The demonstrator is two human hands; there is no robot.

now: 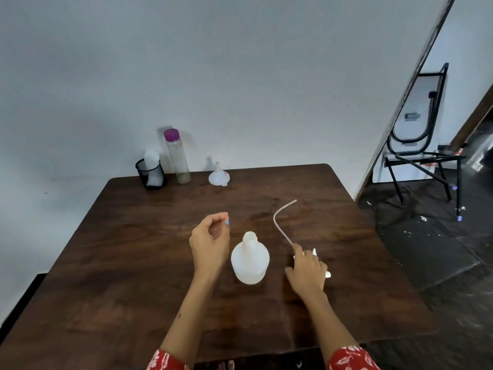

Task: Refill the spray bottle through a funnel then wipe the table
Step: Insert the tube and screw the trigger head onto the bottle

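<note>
Right now my left hand (210,243) is hovering just left of the open neck of the spray bottle (250,259), its fingers curling loosely toward the thumb with nothing between them, so that grip is narrow but holding nothing. A small blue spot is showing at the fingertips; I cannot tell what it is. The spray bottle is standing upright in the lower middle of the frame, white and translucent, its top off, between my two hands and touching neither.

My right hand (308,271) is lying over the spray head (326,274), right of the bottle, fingers bending down around it, so that grip is holding the head against the desk (133,263). Only white bits of the head are peeking out past my knuckles. Its thin dip tube (278,222) is arching up and away toward the upper right, its far end lifting off the wood.

Toward the far edge of the desk, the white funnel (219,175) is sitting mouth down, spout pointing up, well apart from the bottle. Left of it a tall clear bottle with a purple cap (177,157) is standing upright, and just beside that a black mesh cup (152,173) is holding something white.

At the right of the frame a folded black-framed chair (424,134) is leaning against the wall. Red patterned sleeves (352,359) are showing at the bottom edge.
</note>
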